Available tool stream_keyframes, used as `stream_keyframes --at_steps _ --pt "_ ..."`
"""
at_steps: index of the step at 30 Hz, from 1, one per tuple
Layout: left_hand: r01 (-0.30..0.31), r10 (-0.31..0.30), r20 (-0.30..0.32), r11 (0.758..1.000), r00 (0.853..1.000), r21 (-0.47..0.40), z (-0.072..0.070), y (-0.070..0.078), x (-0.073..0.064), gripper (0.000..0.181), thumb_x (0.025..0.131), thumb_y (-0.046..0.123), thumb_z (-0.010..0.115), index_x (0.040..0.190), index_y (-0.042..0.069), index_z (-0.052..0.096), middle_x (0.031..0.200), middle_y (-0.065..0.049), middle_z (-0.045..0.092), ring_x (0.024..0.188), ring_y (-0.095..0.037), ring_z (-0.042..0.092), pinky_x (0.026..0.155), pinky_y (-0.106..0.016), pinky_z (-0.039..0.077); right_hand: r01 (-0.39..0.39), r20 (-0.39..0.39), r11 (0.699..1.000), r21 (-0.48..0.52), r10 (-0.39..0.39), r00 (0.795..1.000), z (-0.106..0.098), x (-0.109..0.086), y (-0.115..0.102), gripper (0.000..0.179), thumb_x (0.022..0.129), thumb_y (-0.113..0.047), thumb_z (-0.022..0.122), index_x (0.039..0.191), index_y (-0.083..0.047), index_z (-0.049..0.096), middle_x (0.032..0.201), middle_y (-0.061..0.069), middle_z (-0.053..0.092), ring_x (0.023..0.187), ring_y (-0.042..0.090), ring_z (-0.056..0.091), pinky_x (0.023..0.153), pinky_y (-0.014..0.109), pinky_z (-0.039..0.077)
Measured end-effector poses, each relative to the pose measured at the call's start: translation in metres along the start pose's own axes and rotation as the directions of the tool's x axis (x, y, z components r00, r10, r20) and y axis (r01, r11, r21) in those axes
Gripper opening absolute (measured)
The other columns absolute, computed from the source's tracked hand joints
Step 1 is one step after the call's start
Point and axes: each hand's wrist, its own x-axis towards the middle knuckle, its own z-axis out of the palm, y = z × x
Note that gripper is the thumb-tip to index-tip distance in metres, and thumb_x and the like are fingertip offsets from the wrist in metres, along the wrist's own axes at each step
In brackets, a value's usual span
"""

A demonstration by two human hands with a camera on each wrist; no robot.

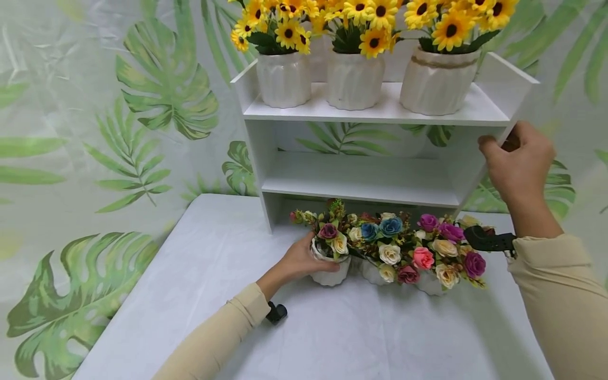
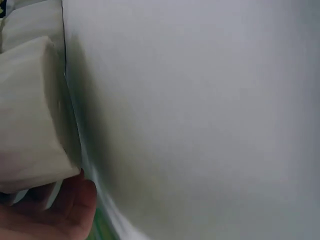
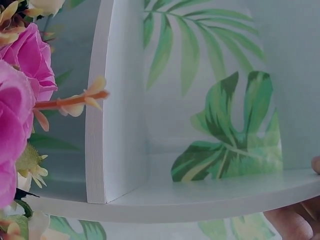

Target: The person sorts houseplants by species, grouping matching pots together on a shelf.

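1. Fingers of the left hand (image 1: 304, 259) curl round a white flowerpot (image 1: 329, 278) just below the middle of the head view, the thumb lying across its front.
2. Right hand (image 1: 526, 158), at the right of the head view, pinches the side panel of a white shelf (image 1: 361, 177); the thumb is on the inner face and the fingers on the outer. The right-wrist view shows this grip at its lower right.
3. Flowerpot and left hand are touching; the right hand is well apart from it, higher and farther right. Mauve and cream roses (image 1: 334, 237) fill the pot. In the left-wrist view it stands at the left edge, above the fingers; whether its base touches the table (image 1: 223, 253) I cannot tell.
4. Just right of the held pot are a middle pot (image 1: 373, 272) with blue and cream roses and another pot (image 1: 429, 285) with purple, pink and cream ones, all before the shelf's bottom opening.
5. Across the top of the frame, three white pots with yellow sunflowers (image 1: 372, 39) stand on the upper board.
6. Beyond, a leaf-print cloth (image 1: 171, 79) covers the background.
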Motion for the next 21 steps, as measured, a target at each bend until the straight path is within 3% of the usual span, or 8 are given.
stream_keyframes --at_steps 4,10,16,21 --pt "-0.029 0.031 -0.039 0.998 0.999 0.053 -0.019 -0.001 -0.013 0.099 0.068 0.044 0.089 0.151 0.025 0.039 0.147 -0.001 0.054 0.136 -0.027 0.052 0.109 -0.051 0.045 0.003 -0.001 1.000 0.005 -0.003 1.000 0.001 -0.001 0.000 0.039 0.091 -0.033 0.063 0.128 -0.022 0.067 0.127 -0.003 0.070 0.088 -0.014 0.057 0.094 0.018 0.052" --pt "-0.055 0.060 -0.112 0.997 0.992 0.046 -0.049 0.003 -0.035 0.097 0.068 0.037 0.090 0.149 0.023 0.040 0.147 -0.002 0.054 0.138 -0.027 0.049 0.112 -0.054 0.041 -0.001 -0.008 1.000 0.001 0.001 1.000 0.001 0.000 0.000 0.040 0.091 -0.034 0.062 0.128 -0.023 0.066 0.128 -0.003 0.069 0.091 -0.013 0.058 0.098 0.021 0.052" --pt "-0.157 0.156 -0.138 0.988 0.978 0.005 -0.078 0.011 -0.063 0.093 0.069 0.027 0.091 0.149 0.028 0.041 0.149 0.001 0.052 0.141 -0.025 0.046 0.115 -0.055 0.037 -0.001 -0.010 1.000 -0.010 0.001 1.000 0.002 -0.001 -0.001 0.040 0.090 -0.034 0.062 0.128 -0.022 0.067 0.126 -0.004 0.070 0.087 -0.015 0.056 0.094 0.018 0.052" --pt "-0.193 0.194 -0.166 0.981 0.967 0.025 -0.096 0.021 -0.083 0.090 0.070 0.023 0.090 0.147 0.021 0.043 0.146 -0.003 0.054 0.139 -0.025 0.048 0.114 -0.055 0.038 -0.010 -0.009 1.000 0.002 0.010 1.000 0.001 -0.001 0.000 0.039 0.091 -0.033 0.061 0.128 -0.022 0.066 0.127 -0.003 0.069 0.091 -0.013 0.058 0.097 0.021 0.052"
